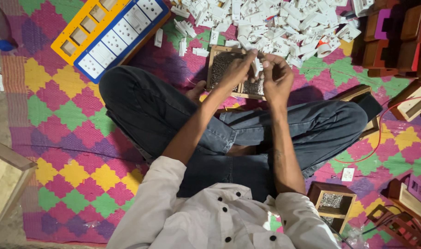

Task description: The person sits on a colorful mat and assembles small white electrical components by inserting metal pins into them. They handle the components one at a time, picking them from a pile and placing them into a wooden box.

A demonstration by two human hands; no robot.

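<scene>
I sit cross-legged on a colourful diamond-patterned mat (67, 138). My left hand (238, 70) and my right hand (277, 77) meet over a shallow wooden tray (213, 60) filled with small dark screws. Both hands pinch one small white plastic switch part (257, 64) between their fingertips, just above the tray. Beyond the tray lies a large heap of white plastic switch and socket parts (275, 20).
A yellow panel (81, 27) and a blue panel (123, 32) with white sockets lie at the back left. Brown wooden boxes (390, 41) stack at the right. A small box of screws (332, 203) stands by my right knee, and a red wire (381, 133) loops nearby.
</scene>
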